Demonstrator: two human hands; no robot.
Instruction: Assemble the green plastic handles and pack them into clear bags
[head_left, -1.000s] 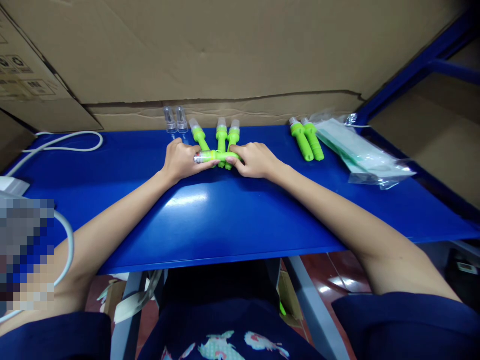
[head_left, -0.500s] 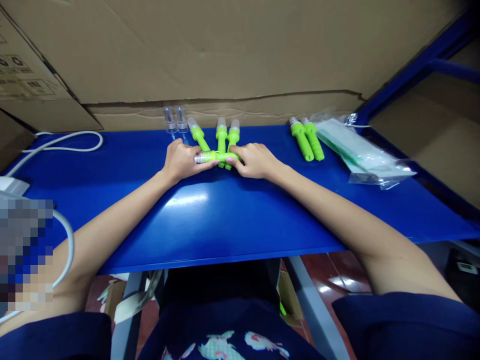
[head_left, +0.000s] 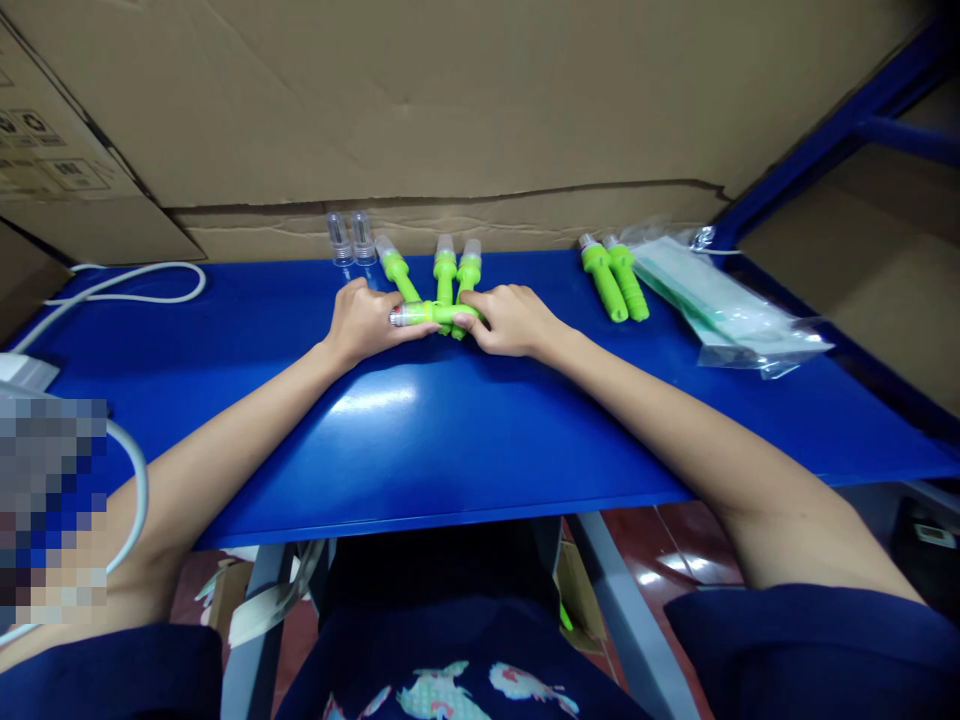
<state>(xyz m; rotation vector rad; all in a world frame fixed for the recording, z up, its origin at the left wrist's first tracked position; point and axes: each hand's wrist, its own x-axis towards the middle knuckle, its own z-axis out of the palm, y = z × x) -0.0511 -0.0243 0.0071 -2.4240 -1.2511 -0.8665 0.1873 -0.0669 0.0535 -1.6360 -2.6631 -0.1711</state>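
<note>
Between my two hands lies a lime-green torch-like light, held level with its clear-capped end to the left. My left hand is closed around that clear end, thumb along the near side. Gripping the green end is my right hand, fingers and thumb pinched together. Just behind the held piece, three more green pieces with clear caps lie on the table: a tilted one, a middle one and a right one, partly covered by my hands. Two loose clear caps stand upright behind my left hand.
Two green pieces without clear caps lie to the right on the blue table. Beside them is a clear plastic bag with pale green contents. A white cable loops at left. Cardboard walls the back.
</note>
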